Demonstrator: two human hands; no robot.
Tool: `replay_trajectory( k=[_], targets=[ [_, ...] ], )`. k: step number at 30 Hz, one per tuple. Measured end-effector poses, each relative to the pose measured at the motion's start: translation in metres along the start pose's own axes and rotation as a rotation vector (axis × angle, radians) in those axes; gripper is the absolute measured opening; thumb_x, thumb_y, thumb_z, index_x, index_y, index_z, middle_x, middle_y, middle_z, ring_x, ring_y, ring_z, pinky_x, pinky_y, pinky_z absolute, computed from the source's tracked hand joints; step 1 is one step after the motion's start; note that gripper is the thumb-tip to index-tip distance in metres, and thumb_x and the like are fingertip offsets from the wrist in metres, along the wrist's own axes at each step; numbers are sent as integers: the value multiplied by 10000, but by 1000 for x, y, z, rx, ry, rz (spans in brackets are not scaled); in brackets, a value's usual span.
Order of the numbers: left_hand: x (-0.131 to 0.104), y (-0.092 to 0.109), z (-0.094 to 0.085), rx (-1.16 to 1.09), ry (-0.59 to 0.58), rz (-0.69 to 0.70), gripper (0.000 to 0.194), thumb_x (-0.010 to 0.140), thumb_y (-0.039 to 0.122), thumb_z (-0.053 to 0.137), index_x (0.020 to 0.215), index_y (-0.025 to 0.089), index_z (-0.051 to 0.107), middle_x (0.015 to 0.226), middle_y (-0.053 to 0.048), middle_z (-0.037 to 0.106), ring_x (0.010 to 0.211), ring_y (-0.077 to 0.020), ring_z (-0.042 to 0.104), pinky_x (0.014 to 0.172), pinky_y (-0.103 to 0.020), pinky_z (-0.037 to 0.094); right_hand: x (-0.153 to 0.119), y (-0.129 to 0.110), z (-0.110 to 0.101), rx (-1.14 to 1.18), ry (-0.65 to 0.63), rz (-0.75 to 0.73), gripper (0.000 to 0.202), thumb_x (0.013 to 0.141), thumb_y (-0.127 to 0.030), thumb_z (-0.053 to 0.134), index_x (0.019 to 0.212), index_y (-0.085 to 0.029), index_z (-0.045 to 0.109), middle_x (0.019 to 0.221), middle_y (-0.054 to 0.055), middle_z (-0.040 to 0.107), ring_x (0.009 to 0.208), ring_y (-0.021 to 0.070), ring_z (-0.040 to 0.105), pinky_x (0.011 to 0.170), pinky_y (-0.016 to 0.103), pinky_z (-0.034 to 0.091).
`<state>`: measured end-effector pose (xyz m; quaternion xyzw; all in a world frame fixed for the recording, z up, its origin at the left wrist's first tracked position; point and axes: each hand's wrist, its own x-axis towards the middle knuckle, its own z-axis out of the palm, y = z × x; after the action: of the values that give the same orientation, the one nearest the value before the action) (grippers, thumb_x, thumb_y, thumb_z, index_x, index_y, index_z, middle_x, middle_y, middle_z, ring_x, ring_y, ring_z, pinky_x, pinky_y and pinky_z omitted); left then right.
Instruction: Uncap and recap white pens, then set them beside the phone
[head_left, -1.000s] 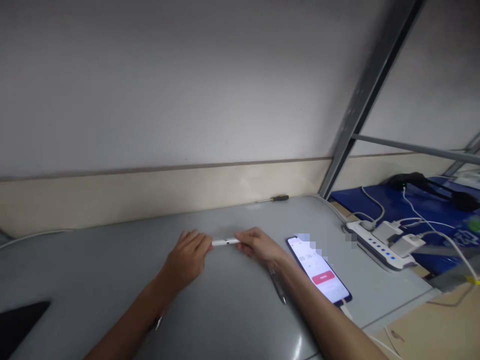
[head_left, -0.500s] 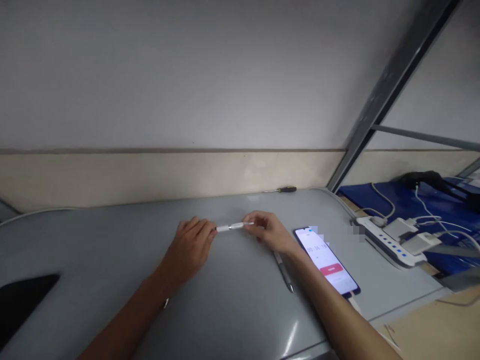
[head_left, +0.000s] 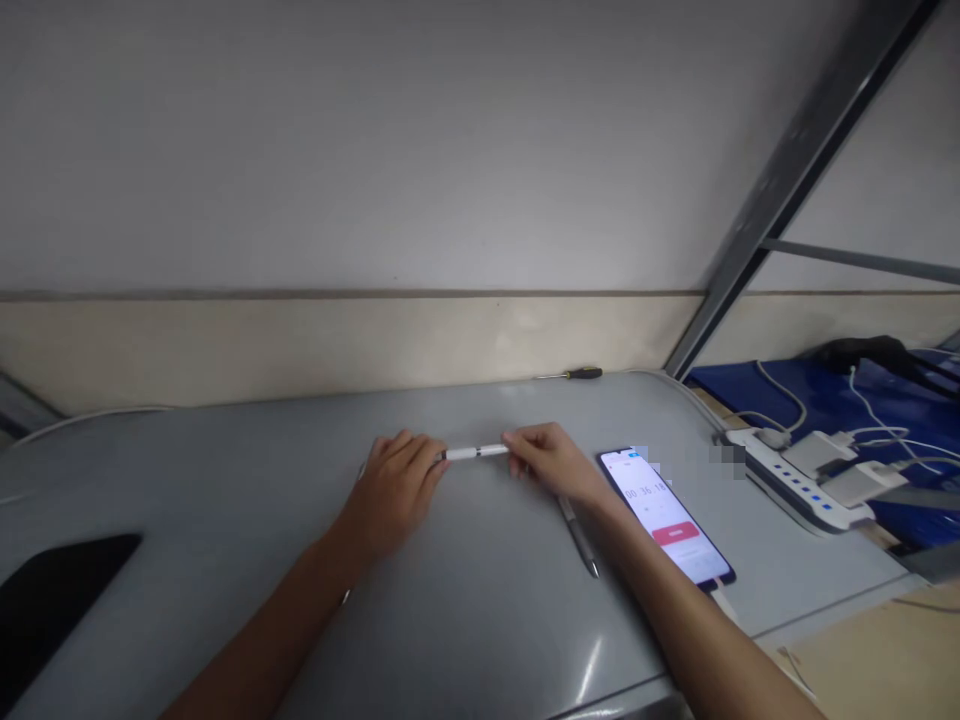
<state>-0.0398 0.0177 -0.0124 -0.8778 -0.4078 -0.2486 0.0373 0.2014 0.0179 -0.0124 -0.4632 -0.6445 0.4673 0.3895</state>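
A slim white pen (head_left: 461, 454) with dark bands lies level between my two hands, just above or on the grey tabletop (head_left: 450, 600). My left hand (head_left: 396, 492) has its fingers closed round the pen's left end, which it hides. Thumb and fingertips of my right hand (head_left: 553, 462) pinch the right end. Partly covered by my right wrist, a grey pen (head_left: 581, 542) with a metal tip rests on the table. A small shiny tip (head_left: 346, 597) shows beside my left forearm; what it belongs to is hidden.
Right of my right forearm lies a phone (head_left: 667, 520) showing a timer, with a cable attached. Beyond it is a white power strip (head_left: 795, 485) with plugged-in chargers. A screwdriver (head_left: 583, 373) lies by the wall. A black flat object (head_left: 67, 590) sits at left.
My right fingertips have shifted along to the pen's right end, and more of its white body shows between the hands. The whole view has shifted slightly.
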Motion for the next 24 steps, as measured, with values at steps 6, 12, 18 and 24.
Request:
replay_trajectory(
  k=[6,12,18,24],
  targets=[
    [1,2,-1,-21,-16,4,286,1003,295,338,975,196,605,850,-37,666,815,-202,531,746,-337,346,0,4,0,26,60,-64,254,806,-411,676,862,-164,691,768,20,622,672,130,524,642,262,394],
    [1,0,1,-27,4,-4,271,993,282,355,938,199,607,849,-35,667,806,-202,543,744,-338,354,0,3,-1,3,62,-135,241,762,-335,721,953,-192,694,831,21,640,712,143,536,680,272,413],
    [0,0,2,-27,-20,-8,280,997,297,349,933,201,604,852,-30,666,819,-202,546,752,-340,353,-1,2,0,-27,25,-46,274,860,-406,601,810,-153,691,688,15,606,620,128,507,636,269,402],
    [0,0,3,-35,-22,-19,287,998,301,340,953,199,604,880,-36,672,849,-208,549,764,-346,354,-1,2,-2,-60,71,-48,276,852,-423,616,818,-158,688,687,-4,573,603,115,463,587,251,355]
  ],
)
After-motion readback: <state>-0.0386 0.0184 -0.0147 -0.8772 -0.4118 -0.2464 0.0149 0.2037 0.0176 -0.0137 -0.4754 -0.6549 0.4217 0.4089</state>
